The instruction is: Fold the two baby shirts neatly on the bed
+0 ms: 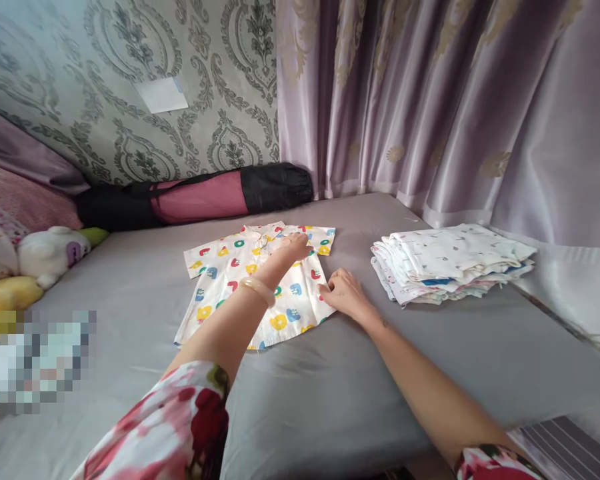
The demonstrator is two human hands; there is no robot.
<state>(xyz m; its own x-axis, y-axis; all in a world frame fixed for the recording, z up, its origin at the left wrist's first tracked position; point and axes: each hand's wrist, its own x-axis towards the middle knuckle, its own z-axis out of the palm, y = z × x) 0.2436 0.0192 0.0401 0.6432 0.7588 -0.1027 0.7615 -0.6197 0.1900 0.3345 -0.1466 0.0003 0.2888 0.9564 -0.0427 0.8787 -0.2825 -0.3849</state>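
Observation:
A small white short-sleeved shirt (pixel 260 293) with colourful printed shapes lies spread on the grey bed sheet, its collar pointing away from me. My left hand (pixel 296 247) reaches across the shirt, with its curled fingers closed on the fabric near the right sleeve; a pale bangle (pixel 258 291) circles that wrist. At the shirt's right side edge, close to the lower corner, my right hand (pixel 347 293) pinches the cloth between thumb and fingers. Part of the shirt's front is hidden under my left forearm.
A stack of folded printed clothes (pixel 453 260) sits to the right. Along the wall lies a black and pink long bag (pixel 200 197). Plush toys (pixel 55 253) and a blurred item (pixel 50 363) are at the left. Curtains (pixel 380 100) hang behind the bed.

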